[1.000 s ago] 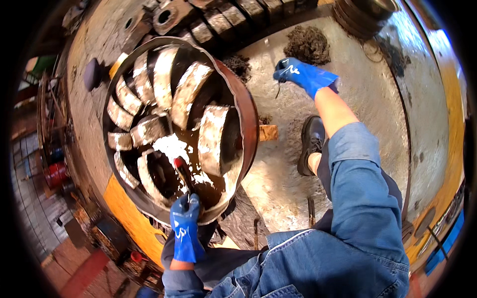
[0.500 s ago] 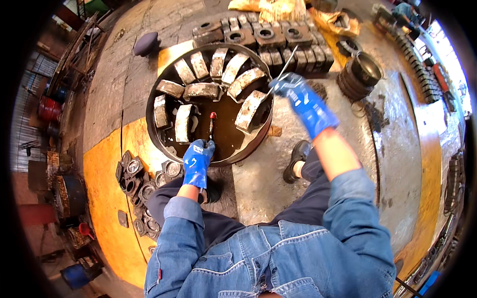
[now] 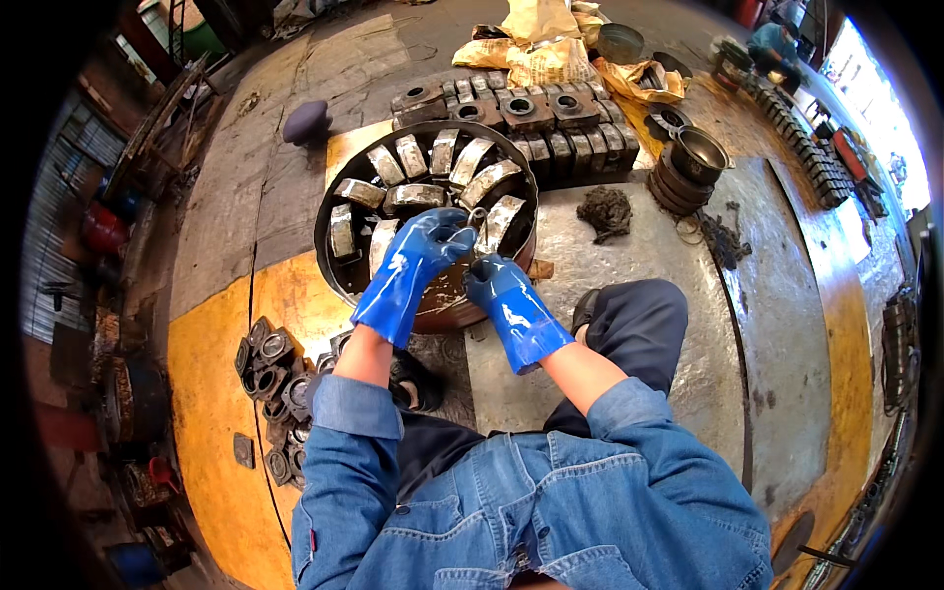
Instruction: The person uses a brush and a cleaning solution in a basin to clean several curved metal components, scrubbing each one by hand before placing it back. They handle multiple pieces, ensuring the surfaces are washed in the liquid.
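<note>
Blue rubber gloves cover both hands, which are close together over the near right part of a round metal tub (image 3: 452, 321). Curved metal blocks (image 3: 490, 181) with pale, worn faces stand and lie inside it, around murky liquid. A thin metal rod (image 3: 479, 218) with a looped upper end shows between the hands. My right hand (image 3: 511, 307) is closed around its lower part. Beside the loop, my left hand (image 3: 425, 258) has its fingers curled toward the thumb; what they hold is hidden. It also covers part of the block behind it.
Blocks with round holes (image 3: 521, 110) stand in rows behind the tub. Right of it lie a dark clump (image 3: 605, 211) and stacked metal rings (image 3: 683, 177). Flat metal parts (image 3: 275, 379) are piled at left. Paper sacks (image 3: 546, 61) lie farther back. Another person (image 3: 775, 49) is at far right.
My right hand has swung down and left from beyond the tub's right rim. My left hand has risen to meet it. The red-tipped tool near my left hand is out of sight.
</note>
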The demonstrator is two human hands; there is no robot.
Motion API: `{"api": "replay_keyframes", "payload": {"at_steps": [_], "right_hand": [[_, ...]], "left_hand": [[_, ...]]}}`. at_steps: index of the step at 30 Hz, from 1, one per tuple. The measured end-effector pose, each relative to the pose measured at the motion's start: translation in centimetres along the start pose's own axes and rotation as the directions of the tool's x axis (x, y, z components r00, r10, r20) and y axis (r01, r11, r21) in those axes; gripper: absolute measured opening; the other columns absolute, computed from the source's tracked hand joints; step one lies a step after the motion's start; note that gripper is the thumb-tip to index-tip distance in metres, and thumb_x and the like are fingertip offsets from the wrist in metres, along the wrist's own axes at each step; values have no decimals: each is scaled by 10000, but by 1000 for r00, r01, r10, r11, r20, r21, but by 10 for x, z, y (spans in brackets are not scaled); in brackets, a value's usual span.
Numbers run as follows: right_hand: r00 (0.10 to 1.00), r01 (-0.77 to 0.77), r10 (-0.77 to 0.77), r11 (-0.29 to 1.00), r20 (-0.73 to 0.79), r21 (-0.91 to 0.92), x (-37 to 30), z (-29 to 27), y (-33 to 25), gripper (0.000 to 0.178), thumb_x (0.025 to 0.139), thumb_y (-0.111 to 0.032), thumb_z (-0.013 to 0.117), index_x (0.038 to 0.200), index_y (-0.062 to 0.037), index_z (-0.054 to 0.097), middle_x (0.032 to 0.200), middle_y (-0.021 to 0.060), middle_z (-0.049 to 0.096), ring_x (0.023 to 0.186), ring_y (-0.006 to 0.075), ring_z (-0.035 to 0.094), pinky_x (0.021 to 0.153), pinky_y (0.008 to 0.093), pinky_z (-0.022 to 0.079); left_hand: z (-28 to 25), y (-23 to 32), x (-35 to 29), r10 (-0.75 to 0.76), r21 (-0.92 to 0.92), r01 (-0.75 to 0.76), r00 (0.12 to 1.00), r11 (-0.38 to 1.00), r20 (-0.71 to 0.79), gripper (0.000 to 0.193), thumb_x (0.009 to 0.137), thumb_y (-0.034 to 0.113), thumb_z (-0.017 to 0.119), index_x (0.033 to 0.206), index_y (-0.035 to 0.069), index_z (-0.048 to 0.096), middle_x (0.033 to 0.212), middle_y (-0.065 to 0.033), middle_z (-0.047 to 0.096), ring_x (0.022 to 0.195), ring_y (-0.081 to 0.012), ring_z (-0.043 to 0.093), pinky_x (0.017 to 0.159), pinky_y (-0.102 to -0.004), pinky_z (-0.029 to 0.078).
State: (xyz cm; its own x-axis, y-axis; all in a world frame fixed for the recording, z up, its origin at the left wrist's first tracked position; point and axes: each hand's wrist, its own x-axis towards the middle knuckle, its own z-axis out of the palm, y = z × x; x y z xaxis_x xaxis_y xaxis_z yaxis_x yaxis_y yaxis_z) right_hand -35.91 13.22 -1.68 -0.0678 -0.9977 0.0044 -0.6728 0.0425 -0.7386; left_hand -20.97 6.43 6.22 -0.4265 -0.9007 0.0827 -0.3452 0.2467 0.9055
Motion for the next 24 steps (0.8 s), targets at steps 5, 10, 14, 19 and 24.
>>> {"api": "replay_keyframes", "payload": {"at_steps": [5,10,14,19,24], "right_hand": [[986,87,-89,996,-140,-20,-9,-3,-19,259,809,-313,675,778,-59,709,807,202,687,814,389,679,746,474,546],[999,4,-3,1000,-45,18,-21,-19,-13,255,786,-329,698,790,-75,713,802,193,695,821,381,685,755,472,551],[999,-8,15,987,-41,161,-58,8,5,222,812,-281,681,722,-77,683,764,171,701,761,386,688,711,477,556],[895,-178,13,928,447,329,-47,92,110,179,800,-224,619,768,-72,708,722,155,696,609,269,676,559,413,513],[936,-111,-92,839,339,533,-59,87,107,234,835,-180,591,635,-77,656,542,71,557,495,122,466,483,332,405]], "left_hand": [[2,66,-5,-131,613,28,983,790,125,331,916,351,675,1164,134,703,1080,-130,721,988,-280,704,853,-360,549],[18,79,1,-133,795,-12,984,607,117,327,945,400,621,1178,187,705,1152,-114,697,1062,-317,665,902,-388,540],[11,42,-6,158,781,-216,976,586,152,232,920,269,657,1129,198,729,1099,-109,715,1008,-317,684,846,-395,558],[43,40,22,164,765,-331,943,552,290,270,837,140,667,1094,192,732,1000,-123,726,922,-326,694,769,-412,560],[83,10,31,102,769,-440,889,464,447,303,792,140,676,1081,213,733,1009,-95,732,949,-318,680,806,-414,550]]}}
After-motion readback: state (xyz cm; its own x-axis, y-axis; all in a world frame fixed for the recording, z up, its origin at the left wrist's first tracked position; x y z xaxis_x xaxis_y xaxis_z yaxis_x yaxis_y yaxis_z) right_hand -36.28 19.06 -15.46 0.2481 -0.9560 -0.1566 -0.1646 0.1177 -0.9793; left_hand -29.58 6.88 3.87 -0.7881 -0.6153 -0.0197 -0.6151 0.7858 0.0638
